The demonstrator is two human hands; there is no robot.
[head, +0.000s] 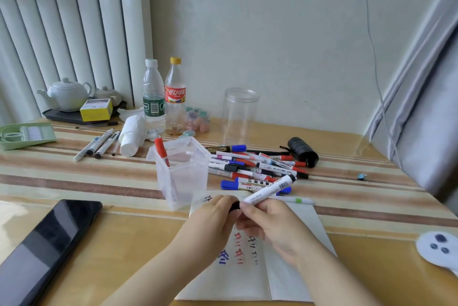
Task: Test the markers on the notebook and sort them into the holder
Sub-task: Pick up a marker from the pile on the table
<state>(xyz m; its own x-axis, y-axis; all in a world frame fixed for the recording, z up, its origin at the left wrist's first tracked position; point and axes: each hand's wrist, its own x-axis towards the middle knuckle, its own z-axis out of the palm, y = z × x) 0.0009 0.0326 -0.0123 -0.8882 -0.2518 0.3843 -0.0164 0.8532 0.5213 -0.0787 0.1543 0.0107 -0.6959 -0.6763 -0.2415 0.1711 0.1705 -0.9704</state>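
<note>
Right hand (270,221) grips the white black-ended marker (270,190); left hand (218,211) pinches its black cap (235,206): pull straight, over the open white notebook (292,278).

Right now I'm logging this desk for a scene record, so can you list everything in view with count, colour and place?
marker: one, white with black cap, held above the notebook
notebook: one, white, open, front centre, red, blue and black test marks
holder: one, clear plastic, centre, holds one red marker
marker pile: many, red, blue, black caps, right of holder
clear jar: one, behind pile
bottles: two, clear, back centre
pens: several, white, left of holder
teapot: one, white, back left
phone: one, black, front left
left hand: grips the marker's cap
right hand: grips the marker's barrel
</note>
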